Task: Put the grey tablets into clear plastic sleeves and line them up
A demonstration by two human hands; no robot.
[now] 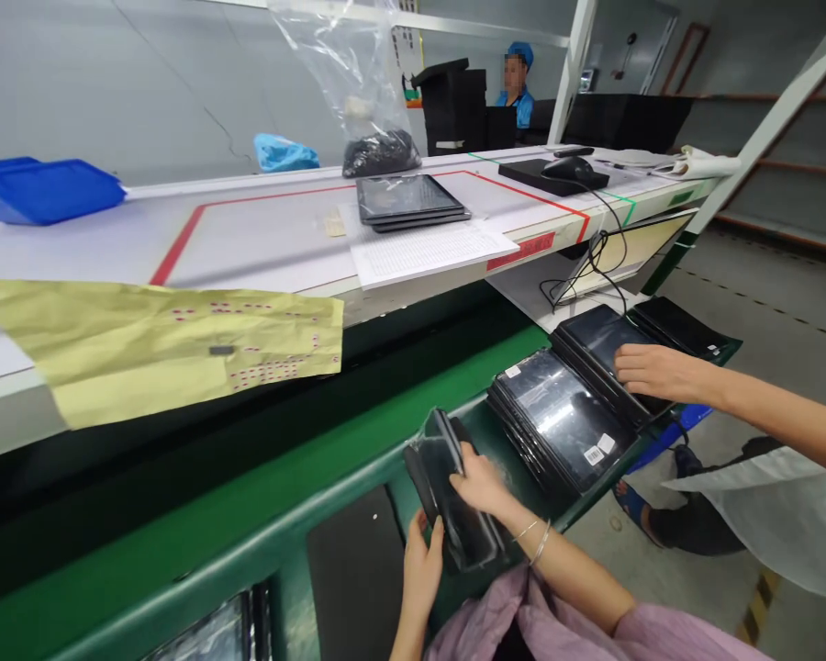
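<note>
My right hand [483, 481] grips a dark tablet [469, 532] in clear plastic film, its thumb on the face and its fingers behind the edge. The tablet is tilted up over the green bench. At its lower left, my left hand [423, 558] pinches the edge of a dark flat panel [421, 482] beside it. Whether this panel is a second tablet or a cover, I cannot tell. To the right lies a stack of film-wrapped tablets [557, 413] with white labels.
Another person's hand [651, 372] rests on a farther tablet stack [596, 340]. A black sheet [358, 578] and another wrapped tablet [206, 638] lie at the near left. Above the bench, a white shelf [268, 229] carries tablets [413, 197], and yellow paper [179, 358] hangs over its edge.
</note>
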